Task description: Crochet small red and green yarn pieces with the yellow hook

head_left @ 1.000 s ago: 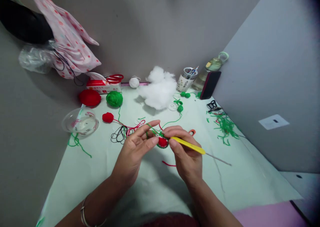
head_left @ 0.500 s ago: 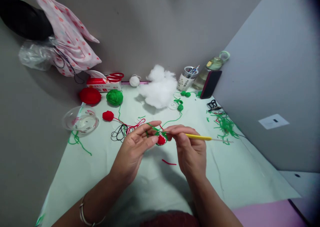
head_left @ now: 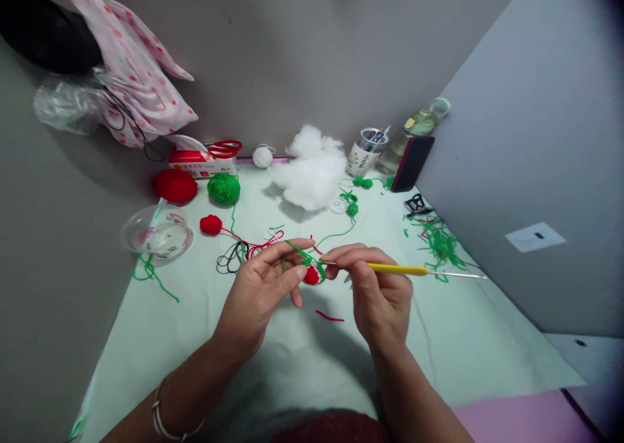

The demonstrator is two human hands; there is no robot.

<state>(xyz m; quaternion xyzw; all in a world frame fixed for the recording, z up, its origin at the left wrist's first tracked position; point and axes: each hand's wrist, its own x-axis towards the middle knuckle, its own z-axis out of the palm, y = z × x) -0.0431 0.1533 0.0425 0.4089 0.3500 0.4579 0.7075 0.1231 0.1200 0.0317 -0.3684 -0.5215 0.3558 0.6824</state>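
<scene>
Between thumb and fingers my left hand (head_left: pixel 263 287) pinches a small round crochet piece (head_left: pixel 312 274), red in the middle with a white and green edge. Green yarn (head_left: pixel 297 248) runs from the piece over my left index finger. My right hand (head_left: pixel 377 287) is closed around a crochet hook (head_left: pixel 397 269) with a yellow grip and metal ends. The hook's left tip meets the upper right edge of the piece; whether a loop is on it is too small to tell. A short red yarn scrap (head_left: pixel 330 316) lies on the table below the hands.
White stuffing (head_left: pixel 309 173) sits at the back, with a green yarn ball (head_left: pixel 223 189), red yarn ball (head_left: pixel 175 186) and plastic bowl (head_left: pixel 160 235) to the left. A pencil can (head_left: pixel 366 153), propped phone (head_left: pixel 413 163) and green yarn scraps (head_left: pixel 442 244) are on the right.
My right hand has shifted slightly right with the hook, whose far metal end now shows clearly further right. The left fingers have spread a little below the crochet piece.
</scene>
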